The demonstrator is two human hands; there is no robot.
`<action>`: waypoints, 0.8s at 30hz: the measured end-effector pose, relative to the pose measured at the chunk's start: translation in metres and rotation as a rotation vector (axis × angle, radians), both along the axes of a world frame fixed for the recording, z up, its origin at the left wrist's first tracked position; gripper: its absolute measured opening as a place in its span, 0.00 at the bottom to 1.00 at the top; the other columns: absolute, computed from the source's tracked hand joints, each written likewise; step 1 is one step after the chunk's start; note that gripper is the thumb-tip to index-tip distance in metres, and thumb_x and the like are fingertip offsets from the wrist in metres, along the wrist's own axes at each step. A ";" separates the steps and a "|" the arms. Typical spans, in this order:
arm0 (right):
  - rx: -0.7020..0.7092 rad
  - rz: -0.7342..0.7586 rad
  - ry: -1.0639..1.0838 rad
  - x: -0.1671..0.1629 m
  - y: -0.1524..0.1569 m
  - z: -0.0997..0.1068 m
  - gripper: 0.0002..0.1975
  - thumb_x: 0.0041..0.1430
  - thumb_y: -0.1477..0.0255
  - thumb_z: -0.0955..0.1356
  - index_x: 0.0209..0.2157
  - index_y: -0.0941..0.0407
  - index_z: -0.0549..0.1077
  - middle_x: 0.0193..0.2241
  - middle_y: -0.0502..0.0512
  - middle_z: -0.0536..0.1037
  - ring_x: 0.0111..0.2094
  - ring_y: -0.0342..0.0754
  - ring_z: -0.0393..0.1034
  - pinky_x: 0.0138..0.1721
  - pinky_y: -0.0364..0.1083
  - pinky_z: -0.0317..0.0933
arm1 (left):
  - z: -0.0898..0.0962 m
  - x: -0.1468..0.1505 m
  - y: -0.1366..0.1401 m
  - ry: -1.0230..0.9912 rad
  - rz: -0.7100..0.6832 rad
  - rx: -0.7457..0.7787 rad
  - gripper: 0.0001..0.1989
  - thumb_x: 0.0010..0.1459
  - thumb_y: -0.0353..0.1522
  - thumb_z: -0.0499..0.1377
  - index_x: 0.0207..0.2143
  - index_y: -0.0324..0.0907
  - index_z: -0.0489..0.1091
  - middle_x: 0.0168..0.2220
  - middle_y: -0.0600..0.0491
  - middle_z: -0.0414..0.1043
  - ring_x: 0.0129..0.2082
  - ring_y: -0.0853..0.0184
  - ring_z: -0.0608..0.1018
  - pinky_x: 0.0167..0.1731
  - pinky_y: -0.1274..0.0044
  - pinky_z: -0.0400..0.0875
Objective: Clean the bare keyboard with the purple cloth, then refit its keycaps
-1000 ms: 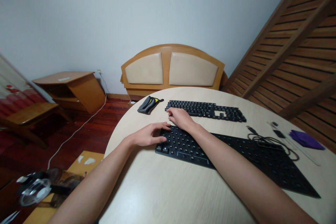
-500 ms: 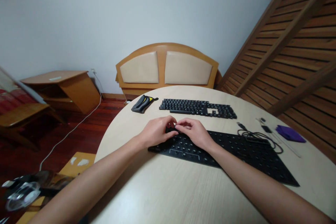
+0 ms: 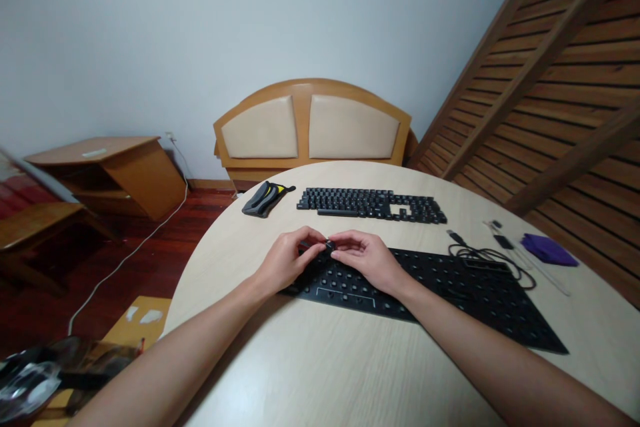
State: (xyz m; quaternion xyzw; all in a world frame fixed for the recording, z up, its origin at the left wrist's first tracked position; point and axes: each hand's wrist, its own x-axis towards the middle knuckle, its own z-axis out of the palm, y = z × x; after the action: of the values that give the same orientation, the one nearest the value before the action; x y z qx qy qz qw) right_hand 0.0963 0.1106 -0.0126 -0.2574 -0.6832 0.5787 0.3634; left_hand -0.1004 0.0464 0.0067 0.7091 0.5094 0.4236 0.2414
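Note:
My left hand (image 3: 289, 259) and my right hand (image 3: 371, 260) meet over the left part of a black keyboard base (image 3: 425, 280) whose keys are off. Between their fingertips is a small black keycap (image 3: 329, 245) with a light mark; thumb and fingers of both hands pinch it. Rows of small key posts show on the base, and a white outlined bar lies near its front edge. My hands and wrists hide part of the base. Behind it, black keycaps (image 3: 345, 202) lie laid out in keyboard order, with a gap right of the middle.
A grey and black pouch (image 3: 267, 199) with yellow lies at the back left of the round table (image 3: 280, 373). The coiled cable (image 3: 483, 253) rests on the base's right end. Beside it are a thin white stick (image 3: 545, 273) and a folded purple cloth (image 3: 549, 250).
My hands have lifted slightly off the base, and a dark keycap now shows between the fingertips. The whole view has shifted a little.

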 end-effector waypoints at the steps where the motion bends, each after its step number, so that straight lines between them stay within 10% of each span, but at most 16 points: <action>1: 0.012 -0.005 -0.001 0.000 0.000 0.000 0.15 0.51 0.68 0.75 0.42 0.55 0.78 0.39 0.55 0.82 0.40 0.48 0.77 0.47 0.51 0.72 | 0.000 0.000 0.000 0.010 -0.007 0.006 0.06 0.63 0.34 0.59 0.40 0.42 0.73 0.37 0.52 0.79 0.36 0.65 0.80 0.36 0.75 0.75; 24: 0.350 -0.018 -0.143 0.001 -0.009 0.009 0.13 0.60 0.71 0.70 0.47 0.52 0.78 0.44 0.55 0.79 0.42 0.48 0.74 0.44 0.49 0.69 | 0.007 -0.006 -0.006 0.160 0.001 0.003 0.06 0.61 0.35 0.61 0.34 0.42 0.70 0.33 0.53 0.79 0.32 0.66 0.79 0.32 0.76 0.72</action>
State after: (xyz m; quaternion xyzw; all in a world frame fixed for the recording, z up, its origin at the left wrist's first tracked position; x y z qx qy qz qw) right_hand 0.0975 0.1015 -0.0034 -0.2368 -0.7953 0.4279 0.3582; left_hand -0.1059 0.0406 0.0140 0.7408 0.5267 0.3664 0.1986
